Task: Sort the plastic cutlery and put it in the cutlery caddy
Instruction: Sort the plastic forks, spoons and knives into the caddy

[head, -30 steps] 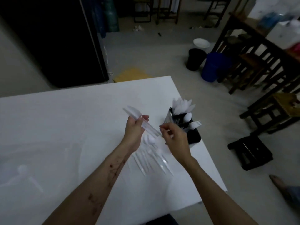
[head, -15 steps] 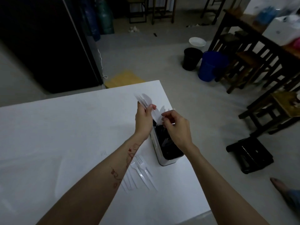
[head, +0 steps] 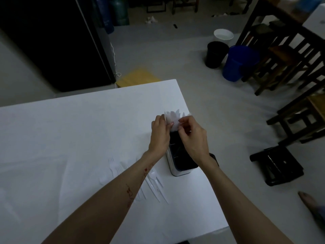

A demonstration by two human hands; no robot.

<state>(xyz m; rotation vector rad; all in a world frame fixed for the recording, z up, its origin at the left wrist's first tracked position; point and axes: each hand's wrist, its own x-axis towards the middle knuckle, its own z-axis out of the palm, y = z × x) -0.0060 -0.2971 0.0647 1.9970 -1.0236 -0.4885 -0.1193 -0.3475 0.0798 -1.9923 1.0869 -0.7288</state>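
My left hand (head: 161, 136) and right hand (head: 192, 138) are now both up over the far end of the caddy (head: 177, 161); a second ago they were out over the table (head: 88, 129), holding a knife between them. So that knife has gone across to the far compartment, where the white bunch of knives (head: 173, 117) fans up, and I judge this piece is as good as sorted. Left fingers are curled round the left side of the bunch, pinching the blades. Right fingertips are closed on its right side, touching the plastic; whether they grip one piece or just steady the lot, I can't tell. The caddy stands near the table's right edge, its near compartments dark and unclear. Nearer me, left of the caddy, forks (head: 154, 184) lie loose on the table, waiting their turn.
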